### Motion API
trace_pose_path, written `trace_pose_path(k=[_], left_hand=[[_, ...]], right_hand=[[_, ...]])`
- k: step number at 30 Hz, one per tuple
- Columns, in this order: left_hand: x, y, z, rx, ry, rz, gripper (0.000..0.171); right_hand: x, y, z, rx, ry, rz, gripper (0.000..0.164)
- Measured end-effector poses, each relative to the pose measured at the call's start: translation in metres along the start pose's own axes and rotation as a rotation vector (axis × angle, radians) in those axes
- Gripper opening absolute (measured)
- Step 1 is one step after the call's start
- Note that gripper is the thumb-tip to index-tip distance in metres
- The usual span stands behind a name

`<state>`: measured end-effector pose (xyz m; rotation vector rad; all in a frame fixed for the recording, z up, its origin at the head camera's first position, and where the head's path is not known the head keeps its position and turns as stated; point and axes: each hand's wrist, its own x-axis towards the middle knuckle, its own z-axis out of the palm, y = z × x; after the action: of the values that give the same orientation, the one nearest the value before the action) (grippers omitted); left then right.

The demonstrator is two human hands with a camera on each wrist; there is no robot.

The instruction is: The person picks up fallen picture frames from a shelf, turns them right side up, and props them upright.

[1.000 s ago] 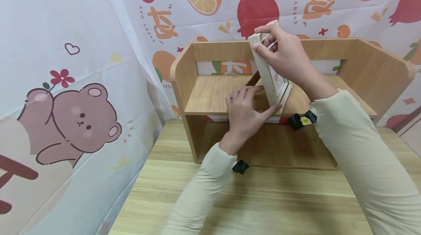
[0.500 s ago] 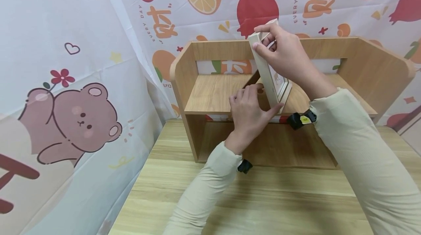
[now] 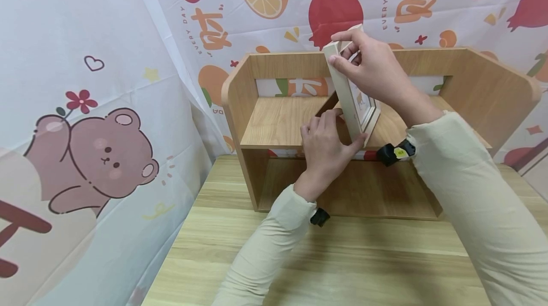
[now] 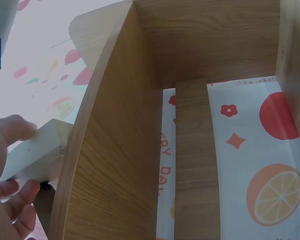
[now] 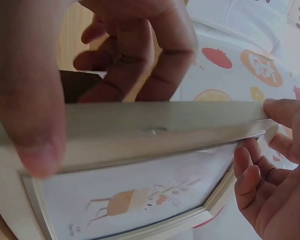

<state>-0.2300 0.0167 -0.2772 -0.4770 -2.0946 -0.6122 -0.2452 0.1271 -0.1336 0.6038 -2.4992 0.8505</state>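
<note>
A cream picture frame [image 3: 344,88] stands tilted on the upper board of a small wooden shelf unit [image 3: 274,120]. My right hand [image 3: 376,68] pinches its top corner between thumb and fingers. Lower down, my left hand [image 3: 324,146] holds the bottom corner, thumb on the front edge and fingers behind. Inside the frame is a picture [image 5: 135,200] of an orange-brown shape with plant sprigs, seen in the right wrist view. A dark brown strip [image 3: 327,104] shows behind the frame. In the left wrist view the left-hand fingers [image 4: 25,200] touch the frame's corner.
The shelf unit has raised side panels [image 3: 492,87] and a lower compartment [image 3: 385,187] below my hands. It stands on a wood-grain table [image 3: 342,258]. Fruit-printed cloth [image 3: 265,25] hangs behind, and a bear-printed cloth [image 3: 107,153] covers the left side.
My left hand has shifted slightly to the right along the frame's bottom corner. The right hand and the frame stay almost still.
</note>
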Motion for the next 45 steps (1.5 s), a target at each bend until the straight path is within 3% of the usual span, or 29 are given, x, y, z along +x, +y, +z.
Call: trace_pose_path(k=[9, 16, 30, 45], left_hand=[[0.0, -0.005, 0.0, -0.061, -0.043, -0.048, 0.059], [0.001, -0.008, -0.003, -0.072, -0.088, -0.085, 0.057], [0.004, -0.012, -0.007, -0.112, -0.147, -0.13, 0.056], [0.008, -0.021, -0.011, -0.21, -0.204, -0.149, 0.054]], right_hand=[[0.008, 0.004, -0.014, -0.097, -0.121, -0.004, 0.052], [0.018, 0.008, -0.015, -0.115, -0.162, 0.019, 0.057], [0.029, 0.015, -0.012, -0.03, -0.173, 0.057, 0.056], [0.04, 0.022, -0.009, -0.078, -0.135, 0.079, 0.054]])
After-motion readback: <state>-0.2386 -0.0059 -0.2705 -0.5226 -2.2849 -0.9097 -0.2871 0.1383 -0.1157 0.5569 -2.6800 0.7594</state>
